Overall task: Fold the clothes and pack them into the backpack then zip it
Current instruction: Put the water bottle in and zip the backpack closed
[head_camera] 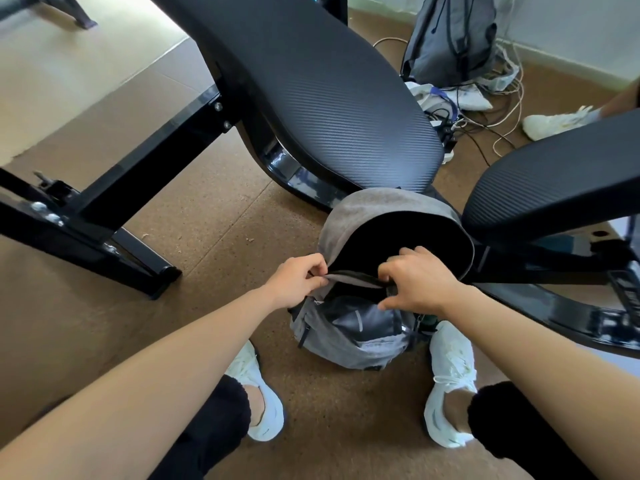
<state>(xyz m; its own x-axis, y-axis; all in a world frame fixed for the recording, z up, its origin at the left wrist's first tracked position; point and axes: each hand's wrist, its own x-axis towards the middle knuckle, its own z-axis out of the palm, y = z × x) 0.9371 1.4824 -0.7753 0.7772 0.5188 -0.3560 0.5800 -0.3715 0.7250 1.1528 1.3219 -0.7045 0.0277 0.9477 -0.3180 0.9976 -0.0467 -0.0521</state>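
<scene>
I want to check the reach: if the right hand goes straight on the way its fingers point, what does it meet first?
Probably the left hand: the right hand points leftward along the backpack opening's edge.

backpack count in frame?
2: one gray backpack on the floor between the person's feet, both hands at its opening; another by the far wall. Others may be hidden.

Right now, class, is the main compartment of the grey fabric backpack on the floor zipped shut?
No: the grey fabric backpack gapes open, its top flap thrown back, while the left hand and right hand grip its opening.
</scene>
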